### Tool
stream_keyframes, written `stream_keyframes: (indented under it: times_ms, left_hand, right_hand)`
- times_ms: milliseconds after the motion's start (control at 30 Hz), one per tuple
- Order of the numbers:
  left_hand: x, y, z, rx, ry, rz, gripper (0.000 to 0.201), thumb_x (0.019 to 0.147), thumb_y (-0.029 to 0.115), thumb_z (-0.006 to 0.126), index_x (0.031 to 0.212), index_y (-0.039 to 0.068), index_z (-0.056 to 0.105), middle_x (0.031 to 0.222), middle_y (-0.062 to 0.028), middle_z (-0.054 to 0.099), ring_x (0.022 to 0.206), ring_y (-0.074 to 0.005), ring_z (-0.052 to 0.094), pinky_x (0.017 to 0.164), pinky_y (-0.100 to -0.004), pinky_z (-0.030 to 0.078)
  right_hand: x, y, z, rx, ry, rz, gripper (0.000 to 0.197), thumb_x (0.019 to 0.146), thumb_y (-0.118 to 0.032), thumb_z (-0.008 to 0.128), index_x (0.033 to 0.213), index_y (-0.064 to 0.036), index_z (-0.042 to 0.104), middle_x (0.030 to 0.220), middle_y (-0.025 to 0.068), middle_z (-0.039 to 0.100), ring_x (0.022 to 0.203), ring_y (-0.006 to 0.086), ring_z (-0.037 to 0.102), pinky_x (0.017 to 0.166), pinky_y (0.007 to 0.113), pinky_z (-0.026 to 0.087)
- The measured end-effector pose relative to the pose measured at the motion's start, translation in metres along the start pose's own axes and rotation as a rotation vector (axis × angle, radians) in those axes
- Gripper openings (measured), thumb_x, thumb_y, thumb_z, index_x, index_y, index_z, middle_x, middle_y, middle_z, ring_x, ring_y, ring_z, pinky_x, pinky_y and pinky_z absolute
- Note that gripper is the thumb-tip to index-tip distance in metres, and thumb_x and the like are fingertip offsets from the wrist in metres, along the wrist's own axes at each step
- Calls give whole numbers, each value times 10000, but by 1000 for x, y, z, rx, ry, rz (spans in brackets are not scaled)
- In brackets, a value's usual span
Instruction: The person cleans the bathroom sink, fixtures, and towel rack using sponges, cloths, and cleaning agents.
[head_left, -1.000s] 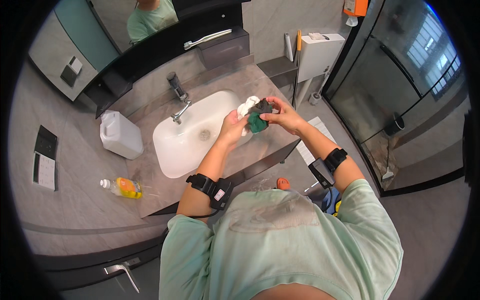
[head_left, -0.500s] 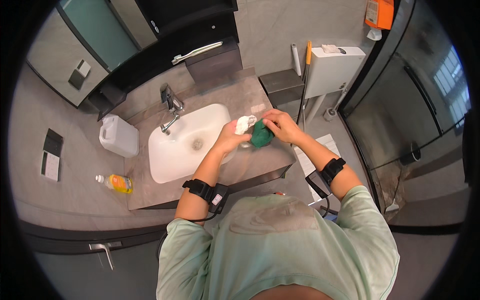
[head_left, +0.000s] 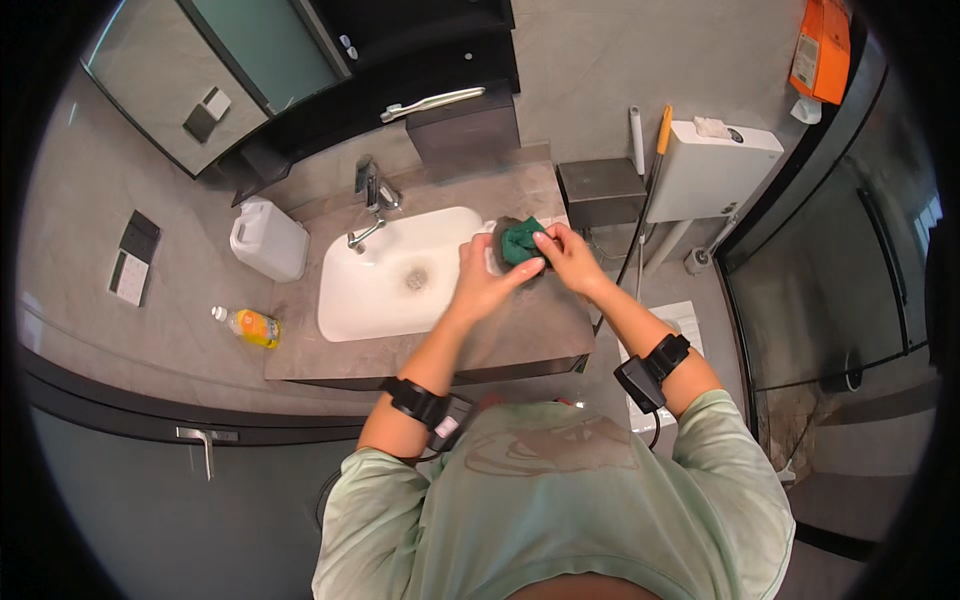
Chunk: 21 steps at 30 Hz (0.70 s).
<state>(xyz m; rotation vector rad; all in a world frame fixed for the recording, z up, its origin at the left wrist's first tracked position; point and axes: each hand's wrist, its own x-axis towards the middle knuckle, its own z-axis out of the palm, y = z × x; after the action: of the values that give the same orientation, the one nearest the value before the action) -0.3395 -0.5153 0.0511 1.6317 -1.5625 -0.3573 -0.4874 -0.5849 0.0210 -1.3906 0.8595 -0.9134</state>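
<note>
We've got open desk [head_left: 520, 335] front of the sink [head_left: 400, 285]. Faucet [head_left: 368, 205] blocks the back; white jug [head_left: 267, 238] and yellow bottle [head_left: 248, 326] crowd the left edge. Dark box [head_left: 600, 190] hems in the right.

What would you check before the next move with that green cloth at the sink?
1. Green cloth gripped by both hands: ok.
2. Left hand and right hand in plain view: ok.
3. White basin free of objects: ok.
4. Tap running or off: cannot tell.
5. White jug and small yellow bottle clear of the hands: ok.
</note>
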Motion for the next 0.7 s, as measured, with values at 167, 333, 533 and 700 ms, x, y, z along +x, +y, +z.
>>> stream_keyframes:
  times_ms: [167, 333, 533, 700]
  left_hand:
    - [12, -31, -9, -338, 84, -152, 292, 754, 245, 604, 889, -10, 565, 883, -128, 527, 790, -220, 513, 701, -296, 413]
    - [15, -53, -25, -469, -46, -227, 221, 846, 218, 492, 834, 10, 564, 689, 13, 498, 587, -70, 425, 521, -208, 348]
    - [18, -89, -63, -165, 342, -120, 275, 865, 261, 453, 725, 38, 533, 605, 9, 434, 578, -88, 408, 543, -247, 348]
    - [-7, -127, -135, -591, 545, -495, 254, 885, 259, 411, 833, 42, 531, 723, 0, 543, 653, -73, 474, 604, -238, 391]
  right_hand:
    - [10, -12, 0, -68, -25, -23, 344, 852, -355, 458, 751, -32, 521, 702, -15, 508, 673, 67, 458, 621, 214, 381]
    - [14, -28, 9, 396, -121, 279, 352, 848, -370, 458, 932, -38, 538, 879, 12, 578, 816, 84, 523, 720, 216, 414]
    - [31, -17, 13, 341, -272, 372, 454, 793, -364, 557, 1106, -47, 466, 1041, 31, 543, 916, 119, 524, 792, 252, 405]
    - [49, -13, 22, 617, -345, 362, 447, 830, -309, 502, 1141, 3, 424, 1088, 107, 520, 998, 191, 510, 826, 346, 440]
